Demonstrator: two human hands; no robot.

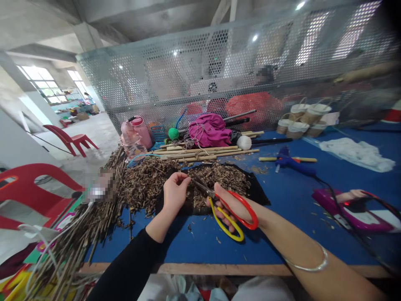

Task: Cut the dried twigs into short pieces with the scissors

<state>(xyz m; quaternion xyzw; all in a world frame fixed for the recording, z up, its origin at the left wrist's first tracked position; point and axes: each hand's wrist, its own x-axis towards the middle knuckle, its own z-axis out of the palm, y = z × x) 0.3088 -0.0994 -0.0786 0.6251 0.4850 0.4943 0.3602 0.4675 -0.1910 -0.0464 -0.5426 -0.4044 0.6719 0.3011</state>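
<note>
My left hand (175, 193) has thumb and forefinger pinched together over the pile, and whatever sits between them is too small to make out. In my right hand (233, 205) is a pair of scissors (202, 187) with one red and one yellow handle loop. Its blades point up and left, their tips close to my left fingertips. Beneath both hands, short dry brown plant pieces (227, 177) lie heaped on a black cloth (261, 195). Another brown heap (144, 179) spreads to the left.
Long dry stalks (97, 217) hang over the blue table's (200, 246) left edge. Behind the heaps lie bamboo sticks (200, 154), a magenta cloth bundle (209, 130) and a pink bottle (142, 131). A blue glue gun (291, 162), its cord and small baskets (297, 125) are at right.
</note>
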